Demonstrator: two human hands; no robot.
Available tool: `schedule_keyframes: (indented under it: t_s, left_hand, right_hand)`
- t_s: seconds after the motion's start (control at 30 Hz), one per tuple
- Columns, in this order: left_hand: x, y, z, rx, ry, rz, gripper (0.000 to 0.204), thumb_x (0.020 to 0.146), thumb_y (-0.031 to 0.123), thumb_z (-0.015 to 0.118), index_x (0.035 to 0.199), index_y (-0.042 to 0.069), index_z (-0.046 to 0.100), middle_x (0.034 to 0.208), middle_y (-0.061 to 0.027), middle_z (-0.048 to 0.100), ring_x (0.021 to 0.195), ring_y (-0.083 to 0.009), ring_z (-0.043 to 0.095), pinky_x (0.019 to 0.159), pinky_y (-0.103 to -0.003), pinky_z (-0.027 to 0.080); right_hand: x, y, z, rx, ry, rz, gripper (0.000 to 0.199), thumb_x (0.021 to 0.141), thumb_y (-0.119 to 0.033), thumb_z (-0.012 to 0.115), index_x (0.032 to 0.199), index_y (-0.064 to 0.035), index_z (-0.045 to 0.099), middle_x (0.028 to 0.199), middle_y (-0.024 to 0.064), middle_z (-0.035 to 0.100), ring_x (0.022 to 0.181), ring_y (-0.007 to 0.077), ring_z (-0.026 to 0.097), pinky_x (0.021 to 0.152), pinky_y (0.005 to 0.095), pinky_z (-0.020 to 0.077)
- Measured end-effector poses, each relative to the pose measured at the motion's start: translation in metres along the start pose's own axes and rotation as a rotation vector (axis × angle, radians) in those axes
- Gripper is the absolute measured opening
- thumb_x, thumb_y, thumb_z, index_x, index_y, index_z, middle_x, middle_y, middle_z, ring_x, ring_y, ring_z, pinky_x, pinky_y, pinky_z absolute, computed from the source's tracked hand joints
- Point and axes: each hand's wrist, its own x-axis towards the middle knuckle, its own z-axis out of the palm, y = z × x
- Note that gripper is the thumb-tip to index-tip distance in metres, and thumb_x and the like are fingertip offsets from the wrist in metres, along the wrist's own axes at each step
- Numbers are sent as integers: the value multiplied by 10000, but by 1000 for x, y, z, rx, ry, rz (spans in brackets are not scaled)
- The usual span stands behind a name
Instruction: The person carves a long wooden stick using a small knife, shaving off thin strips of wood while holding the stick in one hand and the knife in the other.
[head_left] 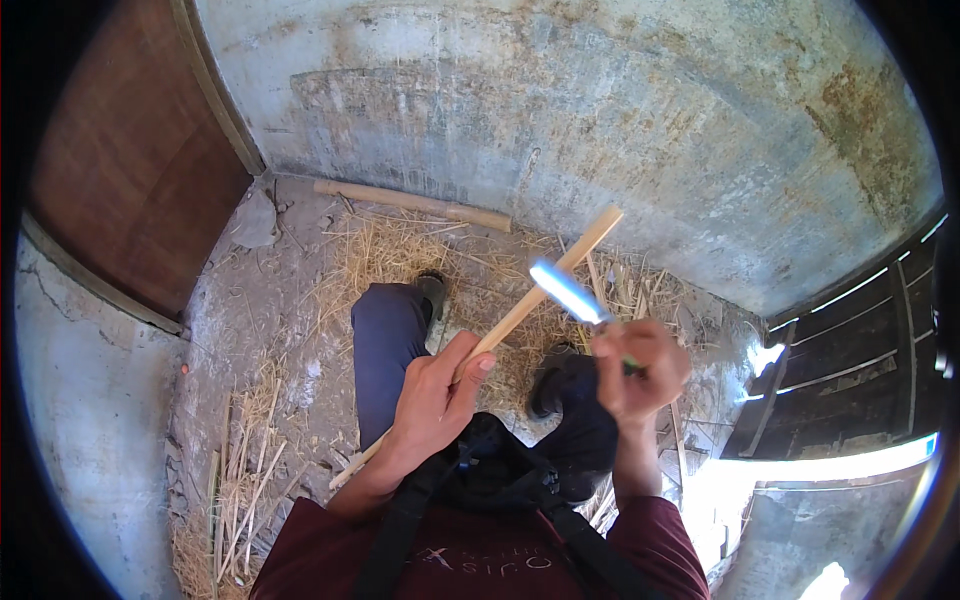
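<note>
Straw-littered floor (300, 300). Left hand (432, 400) clenches a stick (545, 285); right hand (640, 370), at 3 o'clock, grips a knife (568, 292) against it. A slipping blade could cut the left fingers (470, 372).

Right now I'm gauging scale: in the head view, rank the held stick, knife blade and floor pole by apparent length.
1. Held stick, longest.
2. Floor pole, though it lies farther away.
3. Knife blade, shortest.

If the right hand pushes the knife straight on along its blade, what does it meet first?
Probably the wooden stick held by the left hand: the knife blade from the right hand already overlaps it, though depth is unclear.
</note>
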Motion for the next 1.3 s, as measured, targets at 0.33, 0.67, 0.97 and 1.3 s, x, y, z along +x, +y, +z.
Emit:
schedule_keyframes:
  t_s: [0.33, 0.67, 0.97, 1.3]
  left_hand:
    - [3, 2, 5, -68, -16, 66, 261, 1125, 247, 586, 1143, -12, 614, 601, -147, 480, 500, -325, 508, 522, -416, 375]
    - [0, -9, 11, -267, -35, 27, 353, 1128, 277, 590, 1024, -55, 650, 618, -98, 506, 527, -208, 462, 533, -381, 373]
    - [0, -11, 13, -352, -59, -18, 339, 1101, 233, 647, 931, -51, 723, 580, -50, 487, 530, -109, 412, 510, -327, 343]
    - [-3, -15, 17, -294, 30, -64, 415, 1077, 302, 701, 837, -36, 683, 557, 0, 406, 546, -55, 349, 489, -322, 257]
  right_hand:
    - [-23, -17, 28, 172, -165, -132, 268, 742, -187, 976, 898, -114, 771, 731, 37, 677, 505, 169, 589, 448, 300, 412]
    - [-22, -19, 24, 171, -215, -145, 275, 776, -180, 967, 830, -77, 719, 684, 72, 674, 504, 189, 623, 447, 287, 430]
    - [-26, -18, 25, 155, -193, -200, 316, 738, -202, 984, 959, -155, 762, 729, -8, 646, 529, 127, 563, 450, 274, 359]
    - [-23, -21, 26, 106, -201, -210, 286, 743, -203, 980, 827, -114, 721, 689, 48, 670, 495, 190, 602, 447, 291, 427]
